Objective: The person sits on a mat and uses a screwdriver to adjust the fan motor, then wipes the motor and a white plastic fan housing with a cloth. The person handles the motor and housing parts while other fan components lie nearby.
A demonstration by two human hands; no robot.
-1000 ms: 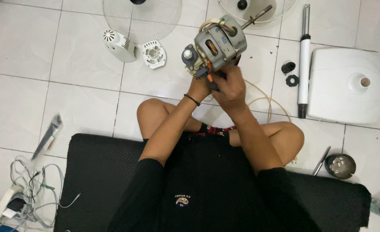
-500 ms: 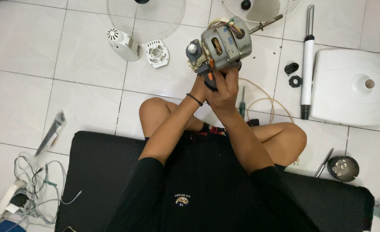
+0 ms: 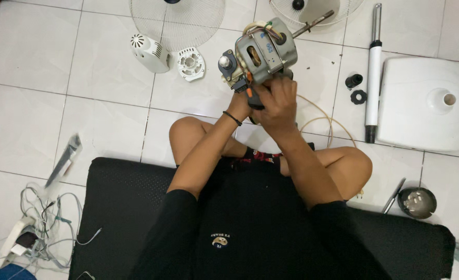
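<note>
Seated cross-legged on a black mat (image 3: 120, 207) over white floor tiles (image 3: 27, 114), both hands raised around a grey fan motor (image 3: 263, 51) with shaft (image 3: 315, 21) tilted up and away. Left hand (image 3: 239, 103) under the motor, black band at the wrist; right hand (image 3: 277, 103) wrapped over an orange-and-black tool handle (image 3: 251, 96) beneath the motor. Left of the motor: white rear housing (image 3: 149, 52), round white cap (image 3: 190, 64), wire fan grille (image 3: 177, 21). Right of the motor: white pole (image 3: 373, 72), two black knobs (image 3: 356, 88), white fan base (image 3: 429, 106). Below the motor, a beige cord (image 3: 322, 122) looping on the floor.
</note>
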